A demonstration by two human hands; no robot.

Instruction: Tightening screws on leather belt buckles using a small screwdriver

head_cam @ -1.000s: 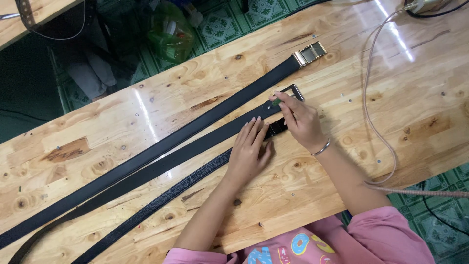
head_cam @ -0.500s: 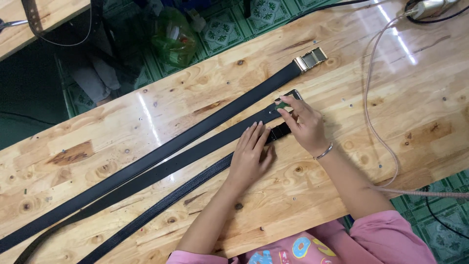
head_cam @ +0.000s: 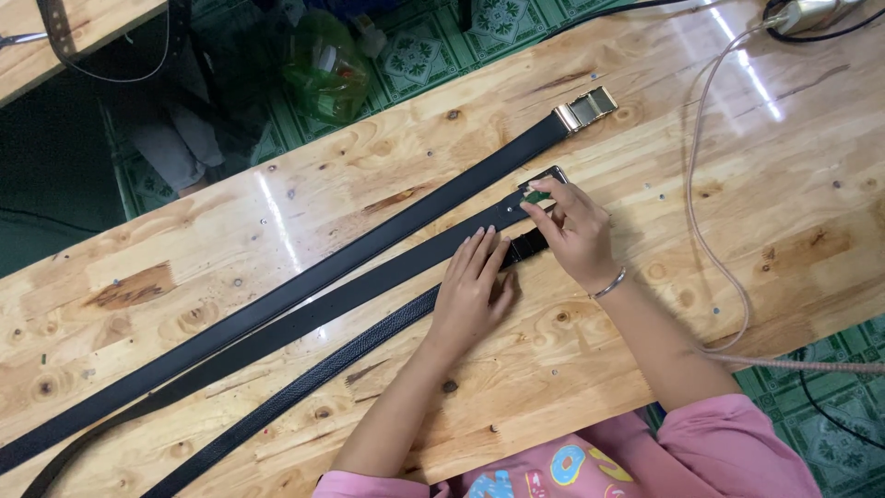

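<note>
Three black belts lie diagonally on a wooden table (head_cam: 784,212). The far belt (head_cam: 369,244) ends in a gold buckle (head_cam: 585,108). The middle belt (head_cam: 304,318) ends in a dark buckle (head_cam: 550,175). The near textured belt (head_cam: 304,383) runs under my hands. My left hand (head_cam: 472,288) lies flat, fingers together, pressing on the near belt's end. My right hand (head_cam: 576,231) pinches a small green object (head_cam: 536,195) at the middle belt's buckle.
A thin beige cord (head_cam: 705,221) loops over the table's right side toward a tool at the top right corner (head_cam: 811,13). A green plastic bag (head_cam: 323,65) lies on the tiled floor beyond the far edge. Another bench (head_cam: 46,37) stands top left.
Both hands stay on the belt ends near the dark buckle. The view has shifted slightly; the belts have not moved.
</note>
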